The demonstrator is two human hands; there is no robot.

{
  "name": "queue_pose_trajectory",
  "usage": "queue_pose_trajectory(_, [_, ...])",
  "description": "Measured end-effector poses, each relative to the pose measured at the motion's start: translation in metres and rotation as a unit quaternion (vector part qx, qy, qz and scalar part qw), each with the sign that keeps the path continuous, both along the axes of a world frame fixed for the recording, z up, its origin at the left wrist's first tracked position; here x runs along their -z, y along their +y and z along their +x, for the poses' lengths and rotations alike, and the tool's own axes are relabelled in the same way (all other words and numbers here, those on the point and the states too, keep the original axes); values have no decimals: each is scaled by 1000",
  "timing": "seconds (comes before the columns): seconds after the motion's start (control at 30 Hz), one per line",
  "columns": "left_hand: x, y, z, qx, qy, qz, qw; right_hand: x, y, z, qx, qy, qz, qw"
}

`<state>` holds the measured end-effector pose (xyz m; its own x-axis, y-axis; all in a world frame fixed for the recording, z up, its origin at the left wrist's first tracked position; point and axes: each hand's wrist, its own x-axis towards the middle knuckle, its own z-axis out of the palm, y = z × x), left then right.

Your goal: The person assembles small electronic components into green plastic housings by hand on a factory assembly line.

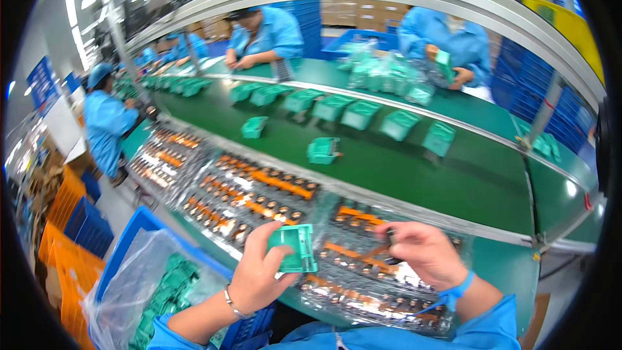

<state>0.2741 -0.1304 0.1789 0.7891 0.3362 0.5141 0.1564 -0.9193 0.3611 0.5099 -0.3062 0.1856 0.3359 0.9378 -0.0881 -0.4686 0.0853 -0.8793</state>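
Note:
My left hand (254, 277) grips a green plastic housing (299, 254) by its edge, with its open, hollow side facing up. To the right, my right hand (424, 253) pinches a small dark part (391, 236), partly hidden by the fingers and blurred. That hand is just above a clear plastic tray (327, 290) filled with rows of small black, copper and orange components. A blue band circles my right wrist, and its cord trails over the tray.
More component trays (249, 188) lie to the left. A green conveyor belt (395, 162) beyond carries several green housings (324, 150). At my left stands a blue crate (139, 220) lined with clear plastic, holding green parts. Co-workers in blue sit across the belt and farther left.

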Motion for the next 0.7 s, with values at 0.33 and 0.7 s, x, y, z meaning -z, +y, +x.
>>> queue_pose_trajectory(0.33, [32, -48, 106, 123, -65, 30, 990, 52, 7, 29, 5, 82, -109, 991])
queue_pose_trajectory(0.7, [69, -30, 99, 136, -124, -725, 664, 54, 2, 32, 98, -127, 92, 983])
